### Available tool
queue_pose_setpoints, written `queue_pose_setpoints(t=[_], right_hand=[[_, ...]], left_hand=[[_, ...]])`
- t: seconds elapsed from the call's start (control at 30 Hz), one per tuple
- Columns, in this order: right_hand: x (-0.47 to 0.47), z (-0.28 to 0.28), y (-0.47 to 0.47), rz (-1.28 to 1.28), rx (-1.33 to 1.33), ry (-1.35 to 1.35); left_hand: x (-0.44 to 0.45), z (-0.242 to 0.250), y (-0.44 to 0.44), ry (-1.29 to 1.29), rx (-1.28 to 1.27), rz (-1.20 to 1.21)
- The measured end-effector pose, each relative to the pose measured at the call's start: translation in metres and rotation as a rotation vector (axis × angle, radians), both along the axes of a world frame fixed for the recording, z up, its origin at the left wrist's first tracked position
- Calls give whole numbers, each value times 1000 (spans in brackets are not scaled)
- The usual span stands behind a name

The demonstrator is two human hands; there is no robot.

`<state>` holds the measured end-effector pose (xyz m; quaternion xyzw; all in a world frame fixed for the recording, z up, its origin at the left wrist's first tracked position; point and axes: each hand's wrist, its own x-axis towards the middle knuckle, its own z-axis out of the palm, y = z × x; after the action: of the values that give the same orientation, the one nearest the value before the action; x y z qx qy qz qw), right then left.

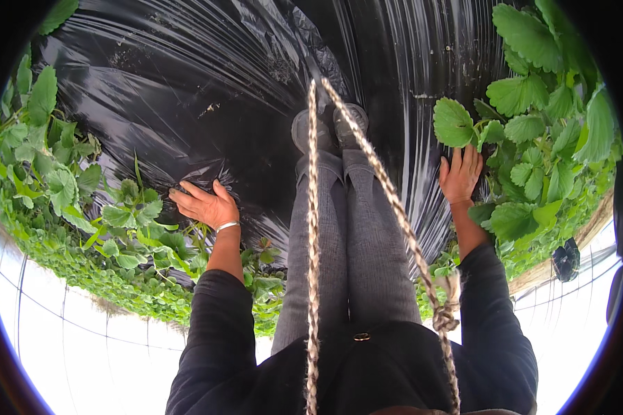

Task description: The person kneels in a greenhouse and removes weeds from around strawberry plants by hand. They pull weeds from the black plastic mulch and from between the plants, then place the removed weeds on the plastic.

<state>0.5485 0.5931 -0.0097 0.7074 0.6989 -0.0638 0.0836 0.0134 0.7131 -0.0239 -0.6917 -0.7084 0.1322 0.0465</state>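
Note:
My left hand [206,205] has a silver bracelet [227,226] at the wrist and is spread over black plastic film [187,129], beside a strawberry plant [132,210]. Nothing is in its grasp, and the film is puckered just beyond the fingers. On the other side, my right hand [461,175] lies extended with the thumb apart, next to a larger leafy strawberry plant [529,129]. Its fingertips reach the lower edge of a broad leaf [453,123]; whether they touch it I cannot tell. I see nothing held in that hand.
A braided rope [313,233] hangs down in front of me in two strands, with a knot [445,317] on the right one. My shoes [350,124] stand on film between the plant rows. A dark object [566,259] is at the far right, by a pale edge.

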Motion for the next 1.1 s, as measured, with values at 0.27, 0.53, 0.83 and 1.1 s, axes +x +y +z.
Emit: queue_pose_setpoints(t=[0.27,0.53,0.83,1.1], right_hand=[[2,0,-8,-17,-53,19],[4,-2,-15,-36,-93,50],[-3,17,12,11,5,92],[-7,32,18,15,155,199]], left_hand=[[3,3,1,-6,4,22],[4,5,3,-50,17,19],[6,7,0,-58,59,23],[-2,-4,-5,40,198,-94]])
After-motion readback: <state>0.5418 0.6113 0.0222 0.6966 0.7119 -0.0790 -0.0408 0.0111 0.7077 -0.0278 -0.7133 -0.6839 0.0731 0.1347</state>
